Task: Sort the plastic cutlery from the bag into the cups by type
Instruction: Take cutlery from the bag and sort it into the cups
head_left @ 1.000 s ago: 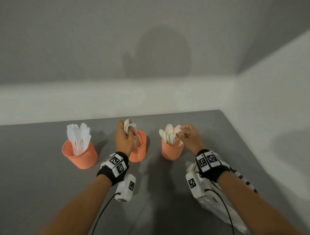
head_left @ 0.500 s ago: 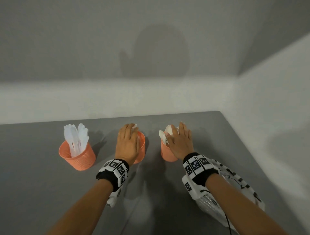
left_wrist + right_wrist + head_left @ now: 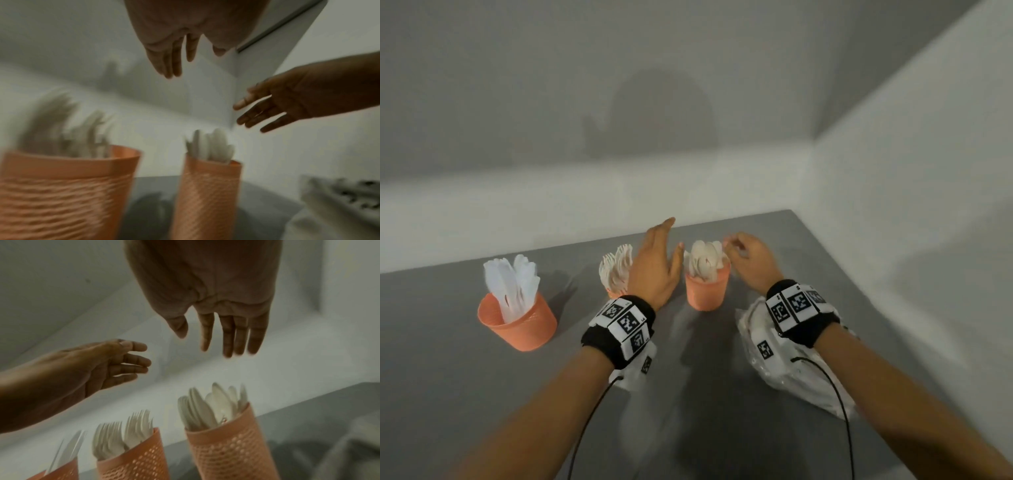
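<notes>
Now both hands hover empty, fingers loose: left hand (image 3: pixel 654 265) just left of the spoon cup (image 3: pixel 707 291), right hand (image 3: pixel 751 262) just right.

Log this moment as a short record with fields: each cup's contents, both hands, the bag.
left cup: knives, standing upright
middle cup: forks
right cup: spoons
left hand: raised between middle and right cups, fingers straight, holds nothing
right hand: raised beside the right cup, fingers relaxed, holds nothing
bag: lies on the table under the right wrist; contents cannot be told
</notes>
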`<control>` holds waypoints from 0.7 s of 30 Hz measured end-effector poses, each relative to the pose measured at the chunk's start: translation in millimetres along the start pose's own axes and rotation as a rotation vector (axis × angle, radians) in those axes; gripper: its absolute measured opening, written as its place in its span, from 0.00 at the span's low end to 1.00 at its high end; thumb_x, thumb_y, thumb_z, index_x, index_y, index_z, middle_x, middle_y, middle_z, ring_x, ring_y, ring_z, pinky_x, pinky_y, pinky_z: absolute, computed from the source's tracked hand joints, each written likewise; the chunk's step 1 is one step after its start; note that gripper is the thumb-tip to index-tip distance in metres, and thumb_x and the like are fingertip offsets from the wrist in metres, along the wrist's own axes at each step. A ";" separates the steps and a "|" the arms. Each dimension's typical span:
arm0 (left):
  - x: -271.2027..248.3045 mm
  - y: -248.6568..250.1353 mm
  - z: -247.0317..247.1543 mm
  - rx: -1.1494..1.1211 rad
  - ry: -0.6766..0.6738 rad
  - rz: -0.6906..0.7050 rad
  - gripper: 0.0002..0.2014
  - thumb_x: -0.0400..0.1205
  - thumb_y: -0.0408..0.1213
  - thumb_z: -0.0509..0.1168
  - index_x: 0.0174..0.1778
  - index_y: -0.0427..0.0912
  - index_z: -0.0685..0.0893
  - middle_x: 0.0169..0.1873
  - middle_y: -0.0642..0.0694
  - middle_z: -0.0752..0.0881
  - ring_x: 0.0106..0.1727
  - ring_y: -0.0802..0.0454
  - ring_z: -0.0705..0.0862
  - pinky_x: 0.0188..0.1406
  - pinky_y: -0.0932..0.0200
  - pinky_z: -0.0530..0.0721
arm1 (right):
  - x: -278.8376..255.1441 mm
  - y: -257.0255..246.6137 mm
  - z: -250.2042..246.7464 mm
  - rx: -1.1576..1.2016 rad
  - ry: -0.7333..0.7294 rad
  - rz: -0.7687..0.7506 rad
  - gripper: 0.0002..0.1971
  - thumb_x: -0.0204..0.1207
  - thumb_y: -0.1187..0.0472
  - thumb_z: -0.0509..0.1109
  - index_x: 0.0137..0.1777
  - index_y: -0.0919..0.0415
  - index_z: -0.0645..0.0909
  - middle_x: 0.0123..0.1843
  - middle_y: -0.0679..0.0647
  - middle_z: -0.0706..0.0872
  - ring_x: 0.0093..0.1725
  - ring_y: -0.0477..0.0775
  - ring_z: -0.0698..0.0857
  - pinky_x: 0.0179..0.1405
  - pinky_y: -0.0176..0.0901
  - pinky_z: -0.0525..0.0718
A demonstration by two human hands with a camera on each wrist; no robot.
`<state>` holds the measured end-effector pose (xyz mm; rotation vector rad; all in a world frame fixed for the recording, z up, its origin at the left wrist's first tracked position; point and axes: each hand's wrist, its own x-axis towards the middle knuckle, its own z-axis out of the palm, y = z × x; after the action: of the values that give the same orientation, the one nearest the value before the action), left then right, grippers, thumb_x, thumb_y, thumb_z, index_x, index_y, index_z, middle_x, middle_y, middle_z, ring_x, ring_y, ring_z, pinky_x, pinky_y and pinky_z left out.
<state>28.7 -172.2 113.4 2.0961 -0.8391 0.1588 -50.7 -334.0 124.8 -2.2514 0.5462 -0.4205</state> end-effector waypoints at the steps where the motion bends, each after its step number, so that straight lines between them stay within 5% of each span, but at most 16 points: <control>1: -1.4 11.7 7.1 -0.097 -0.026 0.010 0.20 0.84 0.37 0.57 0.73 0.39 0.69 0.60 0.40 0.80 0.62 0.46 0.80 0.64 0.52 0.77 | -6.1 5.7 -10.6 -0.007 -0.001 0.032 0.12 0.80 0.62 0.63 0.53 0.71 0.82 0.53 0.69 0.86 0.52 0.64 0.83 0.55 0.49 0.77; 3: -6.8 33.0 24.1 -0.215 -0.084 0.000 0.16 0.81 0.36 0.57 0.64 0.38 0.76 0.45 0.45 0.83 0.46 0.47 0.83 0.50 0.55 0.82 | -21.9 21.9 -30.1 -0.054 -0.075 0.128 0.13 0.79 0.64 0.63 0.46 0.77 0.82 0.46 0.72 0.87 0.43 0.68 0.85 0.42 0.46 0.80; 5: -16.4 45.8 45.4 -0.266 -0.160 -0.048 0.10 0.81 0.32 0.59 0.56 0.35 0.80 0.39 0.47 0.81 0.37 0.53 0.80 0.41 0.68 0.78 | -41.0 40.4 -43.7 -0.157 -0.209 0.247 0.14 0.78 0.64 0.63 0.36 0.74 0.81 0.37 0.67 0.87 0.30 0.57 0.82 0.29 0.36 0.77; 8: -33.0 48.2 79.9 -0.270 -0.315 -0.100 0.06 0.78 0.33 0.62 0.45 0.39 0.83 0.37 0.51 0.81 0.37 0.53 0.79 0.37 0.74 0.74 | -68.6 66.9 -51.4 -0.462 -0.345 0.330 0.17 0.78 0.61 0.62 0.26 0.61 0.72 0.29 0.55 0.76 0.28 0.49 0.74 0.33 0.38 0.75; 10: -42.6 44.5 100.0 -0.176 -0.461 -0.100 0.07 0.75 0.43 0.64 0.44 0.47 0.85 0.44 0.45 0.83 0.46 0.45 0.83 0.48 0.60 0.79 | -84.8 82.9 -49.3 -0.595 -0.415 0.344 0.11 0.76 0.55 0.65 0.45 0.63 0.82 0.46 0.57 0.85 0.46 0.54 0.83 0.52 0.43 0.80; 11: -47.6 43.8 106.5 -0.111 -0.538 -0.122 0.10 0.76 0.44 0.66 0.50 0.47 0.85 0.50 0.43 0.81 0.52 0.44 0.82 0.56 0.56 0.78 | -91.0 92.0 -46.4 -0.645 -0.433 0.355 0.17 0.75 0.51 0.67 0.57 0.63 0.81 0.57 0.57 0.84 0.57 0.57 0.83 0.61 0.46 0.79; 15: -63.6 41.9 120.2 0.055 -0.729 -0.199 0.24 0.79 0.39 0.66 0.72 0.42 0.74 0.68 0.38 0.76 0.68 0.43 0.76 0.71 0.54 0.71 | -103.9 118.9 -32.9 -0.635 -0.415 0.349 0.36 0.74 0.45 0.68 0.76 0.64 0.63 0.76 0.61 0.71 0.75 0.60 0.70 0.77 0.49 0.65; 18: -67.8 50.5 118.6 0.052 -0.763 -0.249 0.28 0.78 0.31 0.63 0.75 0.40 0.68 0.71 0.37 0.74 0.70 0.41 0.75 0.72 0.52 0.72 | -104.1 135.1 -25.8 -0.582 -0.436 0.387 0.47 0.72 0.44 0.71 0.82 0.62 0.48 0.81 0.62 0.60 0.79 0.61 0.63 0.79 0.52 0.64; 21: -69.1 63.8 114.7 0.027 -0.720 -0.206 0.29 0.76 0.25 0.61 0.76 0.39 0.68 0.73 0.39 0.72 0.72 0.42 0.73 0.74 0.54 0.68 | -102.7 140.7 -20.5 -0.611 -0.427 0.386 0.44 0.75 0.48 0.69 0.82 0.57 0.45 0.80 0.62 0.62 0.76 0.63 0.69 0.74 0.54 0.70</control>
<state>-84.1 -250.0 56.8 2.2649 -1.0134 -0.7376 -183.1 -381.0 19.9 -2.6072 0.9422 0.4790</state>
